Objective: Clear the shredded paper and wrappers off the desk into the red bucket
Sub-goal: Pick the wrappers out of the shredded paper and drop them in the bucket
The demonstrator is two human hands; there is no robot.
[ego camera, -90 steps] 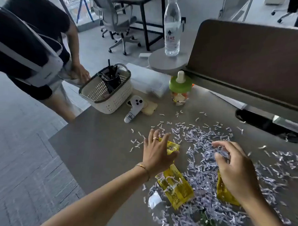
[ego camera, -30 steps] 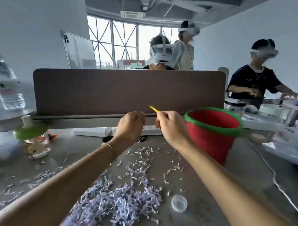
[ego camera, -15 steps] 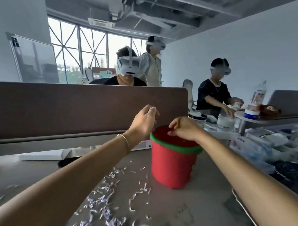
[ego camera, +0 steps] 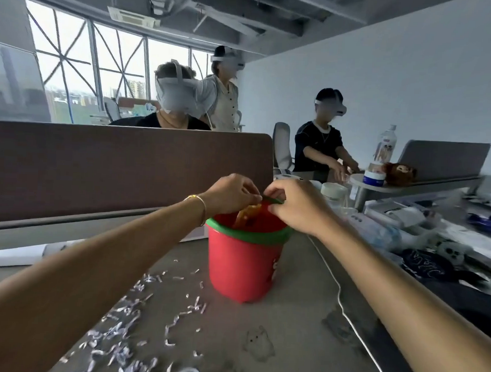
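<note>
So we've got both hands up over the red bucket (ego camera: 243, 267), which sits on the desk (ego camera: 297, 323) right in front of the brown divider panel (ego camera: 127, 169), close enough that neither arm has to stretch. Our left hand (ego camera: 230, 195) has its fingers curled in, pinched onto the top of a yellow-orange wrapper (ego camera: 247, 214) that hangs down into the bucket's mouth, so when we let go it should drop inside instead of landing on the rim. Our right hand (ego camera: 294, 205) is bunched up too, fingertips drawn together right next to the left ones; there's something thin and green at its fingertips, but we honestly can't tell if that's a second wrapper or just the far edge of the bucket's green rim. Holding both hands tight over the opening makes sense to us, since light scraps drift if dropped from off to the side. Plenty left to do though: the shredded paper (ego camera: 125, 332) is scattered all over the desk on the near-left side of the bucket, well apart from our hands. There's also a white cable (ego camera: 343, 305) running along the desk to the right, so we'd watch that on the next scoop.
</note>
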